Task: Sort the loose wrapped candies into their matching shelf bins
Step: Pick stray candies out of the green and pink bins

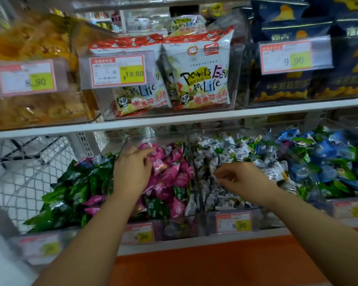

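pink candy (160, 167) — just beside left fingers (147, 155)

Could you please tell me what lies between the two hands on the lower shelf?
In the head view, pink candies, then the clear divider, then white candies lie between the left hand and the right hand.

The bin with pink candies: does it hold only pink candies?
No, a few dark green candies lie among the pink candies near the front of that bin.
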